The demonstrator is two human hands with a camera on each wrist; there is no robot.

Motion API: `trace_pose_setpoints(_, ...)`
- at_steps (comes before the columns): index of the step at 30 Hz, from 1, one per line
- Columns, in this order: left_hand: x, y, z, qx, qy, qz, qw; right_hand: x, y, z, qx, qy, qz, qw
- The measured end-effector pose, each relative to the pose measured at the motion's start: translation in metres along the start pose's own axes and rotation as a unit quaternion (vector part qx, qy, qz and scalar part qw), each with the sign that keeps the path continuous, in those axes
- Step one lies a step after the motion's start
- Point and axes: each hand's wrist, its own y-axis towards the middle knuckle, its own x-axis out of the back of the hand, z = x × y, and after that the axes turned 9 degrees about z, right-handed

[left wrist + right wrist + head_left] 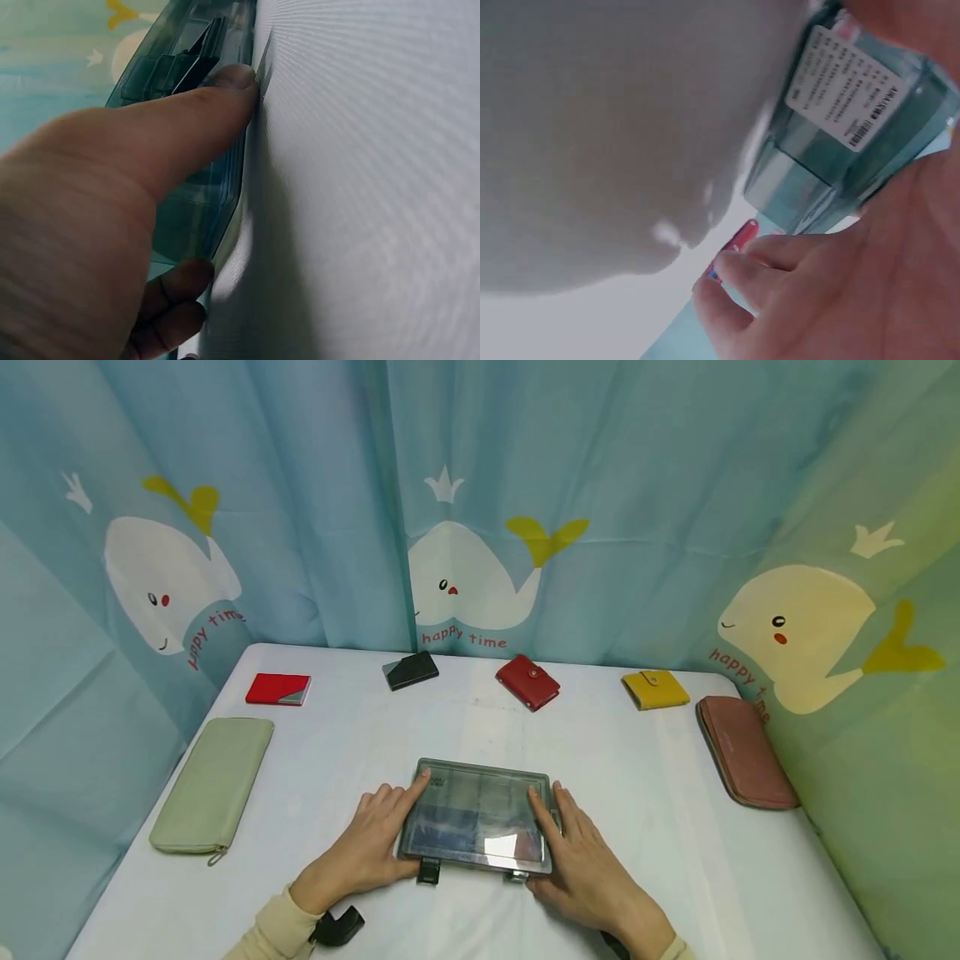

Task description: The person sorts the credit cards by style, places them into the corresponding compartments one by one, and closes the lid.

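A see-through grey-green plastic storage box [480,814] with inner compartments is in the middle of the table. Its lid covers it, and dark latches [428,871] stick out along the near edge. My left hand [382,831] grips the left end, thumb at the near edge by a latch and index finger on the lid's far left corner. Gripping the right end is my right hand [588,864], index finger over the lid and thumb under the near corner. In the right wrist view a white printed label [847,88] shows on the box.
Along the back lie a red card holder [273,688], a black card holder [412,671], a dark red snap wallet [528,682] and a yellow snap wallet [657,689]. A light green zip wallet [213,785] lies left, a brownish-pink zip wallet [750,756] right. A whale-print curtain [645,485] surrounds the table.
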Motion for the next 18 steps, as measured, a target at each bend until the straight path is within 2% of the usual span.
trace_pose_setpoints(5, 0.000, 0.001, 0.002, 0.016, -0.036, 0.011, 0.9992, -0.003, 0.004, 0.001, -0.011, -0.064, -0.006, 0.998)
trace_pose_setpoints(12, 0.001, 0.001, 0.010, 0.034, -0.090, 0.022, 0.9951, -0.002, 0.011, -0.008, 0.036, -0.158, -0.051, 0.985)
trace_pose_setpoints(18, 0.000, 0.002, 0.015, 0.034, -0.126, 0.022, 0.9912, -0.001, 0.019, -0.009, 0.051, -0.144, -0.040, 0.987)
